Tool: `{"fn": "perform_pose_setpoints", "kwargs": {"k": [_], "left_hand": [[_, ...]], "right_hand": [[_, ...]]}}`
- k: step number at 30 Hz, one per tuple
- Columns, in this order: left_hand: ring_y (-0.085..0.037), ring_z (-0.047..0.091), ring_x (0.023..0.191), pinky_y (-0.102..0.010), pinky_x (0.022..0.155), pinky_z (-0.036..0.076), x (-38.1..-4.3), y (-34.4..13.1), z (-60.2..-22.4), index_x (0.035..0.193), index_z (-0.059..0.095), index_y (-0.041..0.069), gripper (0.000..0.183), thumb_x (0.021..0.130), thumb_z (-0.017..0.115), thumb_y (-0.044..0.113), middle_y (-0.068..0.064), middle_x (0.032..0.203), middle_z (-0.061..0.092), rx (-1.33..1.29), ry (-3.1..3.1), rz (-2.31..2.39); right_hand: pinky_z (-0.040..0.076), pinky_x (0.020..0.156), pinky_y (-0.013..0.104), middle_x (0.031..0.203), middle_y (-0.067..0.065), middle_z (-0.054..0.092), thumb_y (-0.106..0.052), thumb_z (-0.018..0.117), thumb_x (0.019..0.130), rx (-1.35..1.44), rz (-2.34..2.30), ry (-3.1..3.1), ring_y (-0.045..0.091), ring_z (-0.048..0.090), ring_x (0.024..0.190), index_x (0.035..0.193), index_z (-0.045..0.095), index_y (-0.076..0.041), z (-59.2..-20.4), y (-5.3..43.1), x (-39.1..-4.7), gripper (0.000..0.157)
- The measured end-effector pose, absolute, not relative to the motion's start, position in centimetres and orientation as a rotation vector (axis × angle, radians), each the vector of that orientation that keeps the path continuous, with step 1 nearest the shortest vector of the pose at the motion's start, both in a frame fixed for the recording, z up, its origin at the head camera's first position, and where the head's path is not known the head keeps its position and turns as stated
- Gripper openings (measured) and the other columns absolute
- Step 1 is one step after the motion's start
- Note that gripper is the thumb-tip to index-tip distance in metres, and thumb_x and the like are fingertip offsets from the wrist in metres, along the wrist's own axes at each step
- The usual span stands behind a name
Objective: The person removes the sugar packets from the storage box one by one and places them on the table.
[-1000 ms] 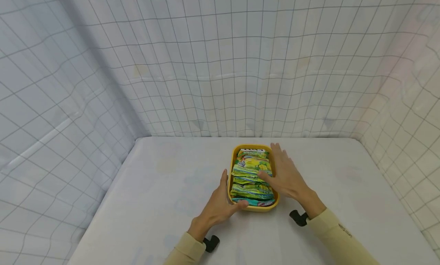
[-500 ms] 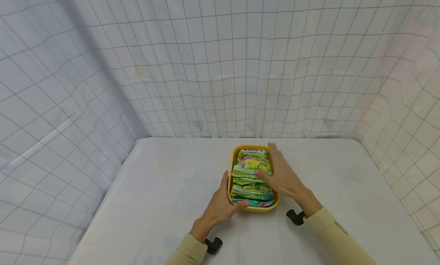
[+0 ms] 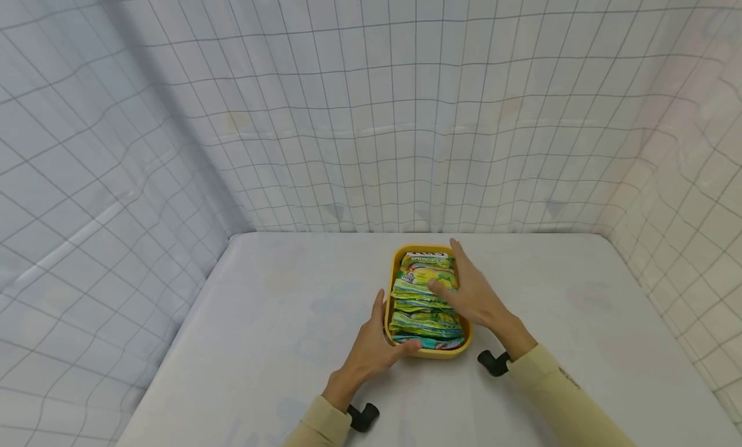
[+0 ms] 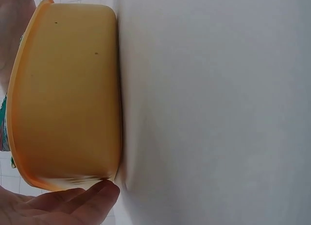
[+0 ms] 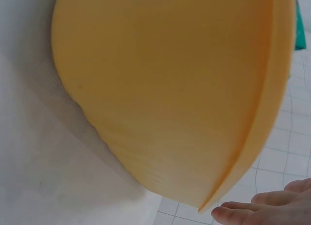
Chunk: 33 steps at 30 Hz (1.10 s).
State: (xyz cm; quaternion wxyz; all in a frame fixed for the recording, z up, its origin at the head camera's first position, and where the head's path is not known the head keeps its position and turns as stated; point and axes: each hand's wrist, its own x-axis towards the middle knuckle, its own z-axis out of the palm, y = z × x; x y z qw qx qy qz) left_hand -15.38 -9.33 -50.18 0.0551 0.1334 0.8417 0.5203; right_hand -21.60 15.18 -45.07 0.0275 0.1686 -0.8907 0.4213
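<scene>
Yellow tub (image 3: 443, 354) sits upright, long axis pointing forward.

Yellow tub (image 4: 68, 94), green packets (image 3: 426, 305), white gridded backdrop (image 3: 371, 112)

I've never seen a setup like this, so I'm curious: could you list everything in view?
Tub: one, yellow, on the table
Green packets: several, overlapping too much to count; green with yellow, inside the tub
Teal packet: one visible, teal, tub's near end
Table: one, white, under the tub
Sheeting: count unclear, whitish with grey grid lines, behind and both sides
Wrist devices: two, black, one per wrist
Sleeves: two, pale yellow, both forearms
Left hand: one, tub's near-left corner
Right hand: one, tub's right side
</scene>
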Motion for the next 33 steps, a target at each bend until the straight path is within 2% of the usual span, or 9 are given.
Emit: {"fn": "perform_pose_setpoints", "kwargs": {"k": [6,11,22,30,33], "left_hand": [[-0.031,0.051,0.135,-0.053,0.107,0.042,-15.3,-9.1,-50.4,0.164,0.001,0.008,0.129,0.079,0.081,0.062,-0.015,0.152,0.047,0.376,2.55,1.566],[-0.026,0.055,0.13,-0.05,0.106,0.044,-15.3,-9.1,-50.5,0.164,-0.001,0.006,0.131,0.079,0.081,0.063,-0.012,0.148,0.052,0.398,2.543,1.554],[-0.025,0.052,0.133,-0.049,0.108,0.042,-15.5,-8.9,-50.8,0.164,0.001,0.007,0.125,0.082,0.082,0.055,-0.011,0.153,0.046,0.421,2.548,1.552],[-0.024,0.053,0.133,-0.049,0.108,0.042,-15.5,-8.9,-50.8,0.165,0.003,0.011,0.121,0.083,0.083,0.05,-0.009,0.155,0.045,0.462,2.554,1.566],[-0.024,0.053,0.133,-0.049,0.107,0.043,-15.6,-8.9,-50.9,0.165,0.003,0.011,0.121,0.083,0.083,0.051,-0.009,0.155,0.044,0.473,2.56,1.559]], "right_hand": [[0.027,0.113,0.065,0.164,0.024,0.023,-0.067,0.056,0.095,0.481,1.318,-2.759,0.045,0.027,0.147,0.165,0.001,-0.009,-45.1,15.0,-21.8,0.107],[0.029,0.111,0.067,0.162,0.026,0.027,-0.066,0.055,0.096,0.445,1.335,-2.762,0.047,0.031,0.145,0.165,0.002,-0.009,-45.1,14.8,-22.0,0.104],[0.026,0.112,0.067,0.166,0.022,0.018,-0.065,0.052,0.098,0.373,1.385,-2.804,0.048,0.027,0.146,0.165,0.002,-0.011,-45.4,14.1,-22.5,0.099],[0.033,0.108,0.068,0.161,0.03,0.026,-0.067,0.056,0.096,0.271,1.492,-2.842,0.05,0.033,0.143,0.164,0.002,-0.008,-45.1,14.0,-22.9,0.105],[0.034,0.108,0.066,0.161,0.029,0.025,-0.066,0.059,0.095,0.241,1.554,-2.836,0.049,0.032,0.143,0.164,0.001,-0.007,-45.1,14.0,-23.0,0.108]]}}
